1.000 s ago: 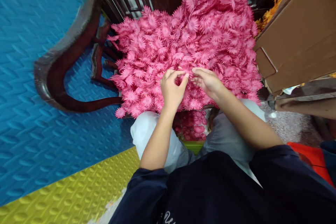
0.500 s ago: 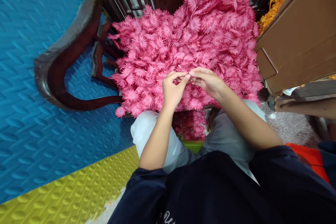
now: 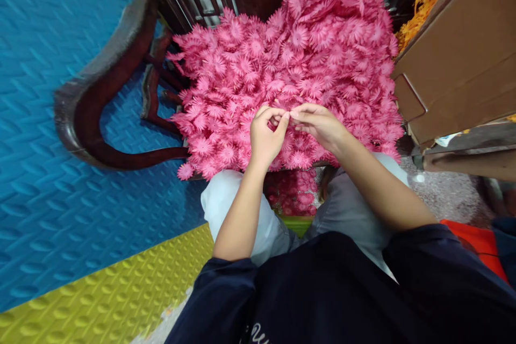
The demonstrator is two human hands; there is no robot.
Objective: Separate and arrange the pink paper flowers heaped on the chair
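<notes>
My two hands meet above a thick heap of pink artificial flowers. My left hand is closed, its thumb and forefinger pinched together. Its fingertips touch those of my right hand, which is also closed in a pinch. Pink petals of one flower show just beyond the fingertips, and both hands seem to hold it; its middle is hidden behind the fingers. The heap lies on the seat of a dark wooden chair.
The chair's curved armrest juts out on the left over blue matting with a yellow strip. On the right stands a cardboard box beside orange strands. More pink flowers lie below, between my knees.
The fingers of my left hand have curled in slightly and its thumb has shifted a little. Both hands stay in nearly the same place over the heap.
</notes>
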